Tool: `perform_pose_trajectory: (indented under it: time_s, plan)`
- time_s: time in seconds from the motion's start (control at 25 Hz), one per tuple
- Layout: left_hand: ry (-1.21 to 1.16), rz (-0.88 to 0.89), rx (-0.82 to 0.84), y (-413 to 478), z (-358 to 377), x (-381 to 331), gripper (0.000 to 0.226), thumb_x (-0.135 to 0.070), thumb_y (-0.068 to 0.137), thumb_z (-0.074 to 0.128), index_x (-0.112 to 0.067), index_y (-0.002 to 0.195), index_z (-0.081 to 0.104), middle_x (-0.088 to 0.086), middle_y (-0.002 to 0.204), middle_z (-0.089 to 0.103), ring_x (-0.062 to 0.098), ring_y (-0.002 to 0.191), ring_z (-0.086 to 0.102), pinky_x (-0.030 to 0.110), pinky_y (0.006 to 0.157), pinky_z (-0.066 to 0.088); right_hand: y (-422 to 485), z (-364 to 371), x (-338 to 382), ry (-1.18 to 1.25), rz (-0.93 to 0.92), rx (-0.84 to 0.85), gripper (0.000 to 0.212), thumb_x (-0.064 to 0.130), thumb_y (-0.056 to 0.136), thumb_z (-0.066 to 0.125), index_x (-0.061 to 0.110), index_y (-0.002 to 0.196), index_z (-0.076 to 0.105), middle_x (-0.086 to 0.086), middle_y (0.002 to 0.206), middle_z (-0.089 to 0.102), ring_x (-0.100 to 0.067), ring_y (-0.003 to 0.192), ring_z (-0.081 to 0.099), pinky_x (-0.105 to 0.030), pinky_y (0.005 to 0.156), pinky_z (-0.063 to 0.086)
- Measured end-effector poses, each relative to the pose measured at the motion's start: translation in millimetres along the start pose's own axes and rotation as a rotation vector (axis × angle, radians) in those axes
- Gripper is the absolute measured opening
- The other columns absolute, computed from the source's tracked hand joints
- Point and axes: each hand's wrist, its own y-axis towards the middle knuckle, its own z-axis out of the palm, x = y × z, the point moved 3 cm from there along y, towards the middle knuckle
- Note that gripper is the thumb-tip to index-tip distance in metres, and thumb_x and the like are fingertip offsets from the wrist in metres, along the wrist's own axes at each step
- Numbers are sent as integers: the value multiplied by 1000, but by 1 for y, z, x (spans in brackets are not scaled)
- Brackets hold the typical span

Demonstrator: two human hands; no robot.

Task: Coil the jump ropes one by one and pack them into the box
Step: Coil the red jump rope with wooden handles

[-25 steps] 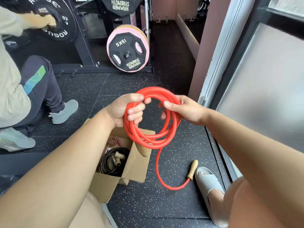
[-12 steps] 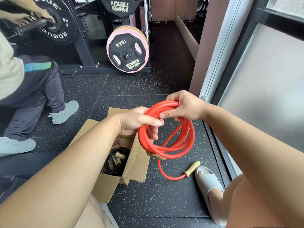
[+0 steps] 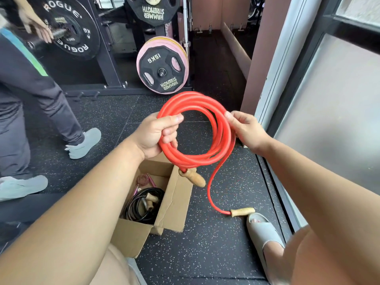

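We hold the red jump rope (image 3: 197, 99) coiled in mid-air: our left hand (image 3: 156, 134) grips the coil at its 9 o'clock side, our right hand (image 3: 245, 129) pinches it at 3 o'clock. One wooden handle (image 3: 194, 177) hangs at 6 o'clock — the loose tail trails to the other handle (image 3: 242, 211) on the floor. The open box (image 3: 174, 202) sits below at 7 o'clock, a black rope (image 3: 144, 204) inside.

Red tubular jump rope (image 3: 221, 128): smooth rubbery plastic, faint sheen. Tapered handle (image 3: 195, 178) at coil's 6 o'clock and floor handle (image 3: 242, 211): pale bare wood, matt. Brown cardboard box (image 3: 174, 202): matt, creased. Black coiled rope (image 3: 135, 204) inside: glossy. Speckled black floor (image 3: 216, 254): grainy matt rubber. Grey slipper (image 3: 263, 233), 5 o'clock: matt foam.
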Motion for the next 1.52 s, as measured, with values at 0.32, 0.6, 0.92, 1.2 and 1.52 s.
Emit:
perform_pose_trajectory:
  time_s: [0.32,0.6,0.92,1.2,1.52]
  plan:
    - [-162,131,-288,8,-7,-6,14,-25,94,59,-22,81,56,-12,47,33,4,40,32,24,48,44,-8,36,-59,-345,78,91,18,9,101,44,26,106,42,3,79,62,-15,72,56,-41,75,52]
    - [-149,283,-716,14,-26,-21,19,-21,93,66,-19,77,56,-8,48,40,9,42,40,29,50,50,-19,46,-59,-584,-28,122,25,21,105,38,22,129,39,-6,83,63,-24,66,56,-41,63,48]
    - [420,294,-803,21,-15,8,34,-46,80,75,-23,64,57,-5,46,57,18,45,59,34,53,52,-15,76,-4,-1092,-425,314,23,17,99,49,23,118,60,0,95,47,-32,75,57,-46,64,52]
    - [792,105,-427,24,11,43,52,-69,79,62,-17,70,62,-7,62,64,11,59,55,32,61,43,-29,77,37,-997,-833,432,18,28,86,76,15,92,67,1,92,66,-24,79,64,-34,57,50]
    - [410,-176,-59,15,33,58,80,-92,56,34,-21,66,70,2,55,62,17,54,59,33,57,50,-28,58,55,-770,-813,266,66,62,62,84,11,91,55,-2,93,49,-21,71,53,-37,56,51]
